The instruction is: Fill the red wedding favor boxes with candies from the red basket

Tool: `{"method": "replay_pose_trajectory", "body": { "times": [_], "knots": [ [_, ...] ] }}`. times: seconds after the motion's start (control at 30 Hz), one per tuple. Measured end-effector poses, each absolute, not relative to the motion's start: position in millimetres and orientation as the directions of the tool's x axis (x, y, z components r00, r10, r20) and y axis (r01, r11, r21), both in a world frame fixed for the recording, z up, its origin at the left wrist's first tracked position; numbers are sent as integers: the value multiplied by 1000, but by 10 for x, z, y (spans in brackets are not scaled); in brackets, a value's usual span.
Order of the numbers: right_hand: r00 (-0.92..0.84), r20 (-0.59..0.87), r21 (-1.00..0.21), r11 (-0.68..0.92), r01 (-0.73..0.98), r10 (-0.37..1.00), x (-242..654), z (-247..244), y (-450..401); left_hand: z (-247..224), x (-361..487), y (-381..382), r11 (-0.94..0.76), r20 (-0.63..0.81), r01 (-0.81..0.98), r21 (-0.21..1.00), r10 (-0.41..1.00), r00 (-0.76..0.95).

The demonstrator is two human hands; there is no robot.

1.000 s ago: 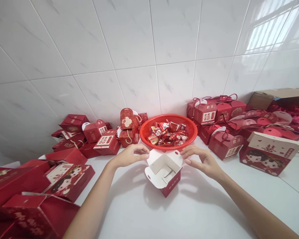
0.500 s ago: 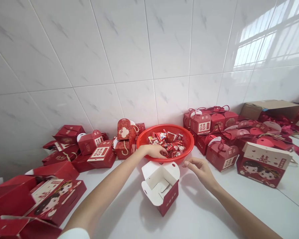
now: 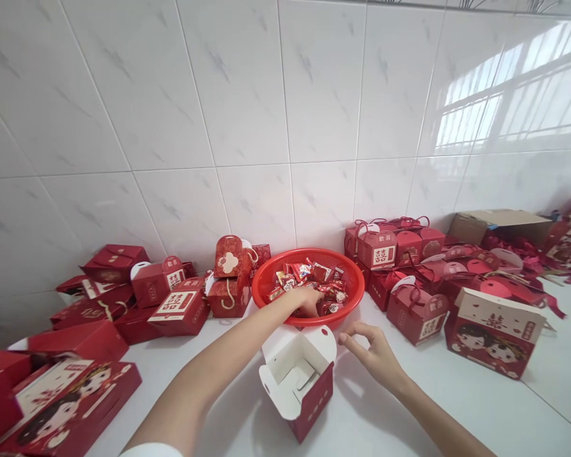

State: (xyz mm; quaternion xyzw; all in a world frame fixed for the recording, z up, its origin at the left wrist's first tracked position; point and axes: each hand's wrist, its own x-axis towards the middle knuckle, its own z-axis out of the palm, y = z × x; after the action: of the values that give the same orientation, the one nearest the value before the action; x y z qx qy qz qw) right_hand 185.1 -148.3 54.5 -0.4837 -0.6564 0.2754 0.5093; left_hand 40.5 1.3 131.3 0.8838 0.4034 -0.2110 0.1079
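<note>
My left hand [image 3: 309,301] reaches into a red plastic basket [image 3: 355,306]. It rests among wrapped candies [image 3: 321,273], and its fingertips are hidden, so any grip there cannot be made out. In front of the basket stands a red paper gift box [image 3: 316,400], its white flaps spread and its white inside showing no candy. Beside the box's right flap is my right hand [image 3: 374,349], with nothing in it, its fingers loosely bent and apart from the thumb.
Closed red gift boxes [image 3: 185,304] stand on the left, and more boxes [image 3: 416,308] are piled at right. A large box with two cartoon figures [image 3: 495,336] is at the right front. Behind is a cardboard carton [image 3: 504,219] holding red items, along a tiled wall [image 3: 252,95].
My left hand has gone deeper into the candies, with its fingers bent downward. My right hand stays beside the open box. The whole view has shifted slightly.
</note>
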Motion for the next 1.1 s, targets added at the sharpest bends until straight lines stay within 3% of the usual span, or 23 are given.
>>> {"method": "replay_pose_trajectory", "body": {
  "times": [0.2, 0.53, 1.1],
  "knots": [
    [-46, 369, -855, 358, 374, 928, 1815, 493, -1469, 1277, 319, -21, -605, -450, 780, 156, 660, 602],
    [-117, 382, -809, 393, 437, 917, 1753, 390, -1442, 1009, 378, 170, -661, -361, 708, 248, 615, 701],
    [-177, 372, -799, 411, 438, 911, 1689, 329, -1452, 1104, 461, 9, -812, -277, 580, 65, 544, 792]
  ]
}}
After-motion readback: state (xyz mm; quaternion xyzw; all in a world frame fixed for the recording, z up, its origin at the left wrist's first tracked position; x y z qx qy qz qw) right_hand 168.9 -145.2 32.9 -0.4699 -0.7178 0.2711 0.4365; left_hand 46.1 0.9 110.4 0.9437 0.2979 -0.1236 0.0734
